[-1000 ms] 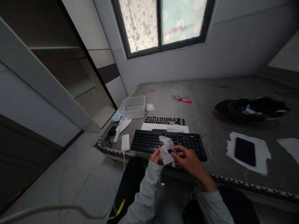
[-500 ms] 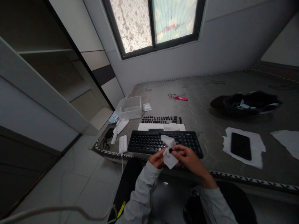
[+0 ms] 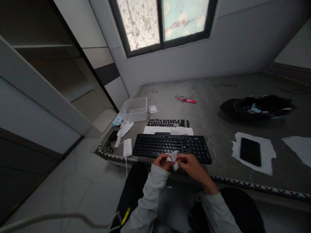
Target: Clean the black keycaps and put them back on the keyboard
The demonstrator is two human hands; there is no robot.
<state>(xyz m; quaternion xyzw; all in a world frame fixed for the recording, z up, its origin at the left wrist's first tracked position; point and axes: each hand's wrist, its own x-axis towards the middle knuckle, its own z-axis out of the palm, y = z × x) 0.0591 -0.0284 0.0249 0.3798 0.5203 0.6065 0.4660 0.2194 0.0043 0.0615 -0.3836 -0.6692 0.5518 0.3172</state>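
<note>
My left hand point(image 3: 163, 161) grips a crumpled white tissue point(image 3: 173, 156) at the near edge of the keyboard. From the other side, my right hand point(image 3: 190, 165) pinches the same tissue, its fingers close to the left ones. The small black keycap seen a moment ago does not show; the tissue and fingers cover that spot. Just beyond both hands lies the black keyboard point(image 3: 150, 142), with lighter spots among its middle keys where caps appear to be off. Rows of loose black keycaps point(image 3: 167, 123) are laid out behind it.
White paper point(image 3: 149, 130) lies behind the keyboard. Left of it are a white power strip point(image 3: 127, 148), a black mouse point(image 3: 113, 136) and a clear plastic box point(image 3: 134, 110). A red-handled tool point(image 3: 188, 100) lies farther back. Rightward are a phone point(image 3: 250, 151) on tissue and a black cap point(image 3: 257, 108).
The tissue, spread out before with a black keycap at it, is now bunched between my fingers. My hands have come closer together, and the keycap has gone out of sight.
</note>
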